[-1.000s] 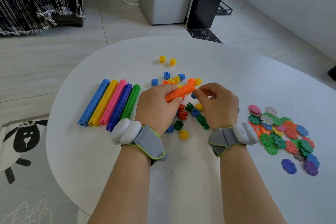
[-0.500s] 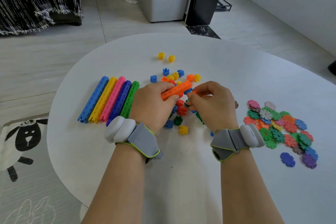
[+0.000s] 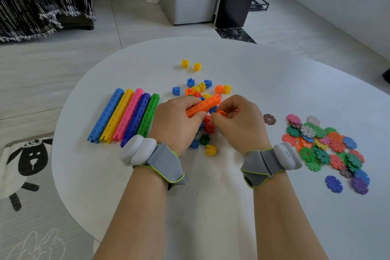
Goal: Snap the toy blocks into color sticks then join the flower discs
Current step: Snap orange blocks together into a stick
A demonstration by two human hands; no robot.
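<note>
My left hand grips a short orange stick of snapped blocks, tilted up to the right above the table. My right hand pinches a single orange block just below the stick's middle. Under and behind both hands lie several loose blocks in blue, yellow, orange, red and green. Left of my hands, finished sticks lie side by side: blue, yellow, pink, dark blue, green. A heap of flower discs sits to the right.
Everything lies on a white round table. A lone brown disc rests between my right hand and the heap. Two yellow blocks sit apart at the back. A sheep rug covers the floor at the left.
My right hand left the stick's far end, dropped toward the loose pile and now pinches a single orange block. My left hand still holds the orange stick, shifted slightly.
</note>
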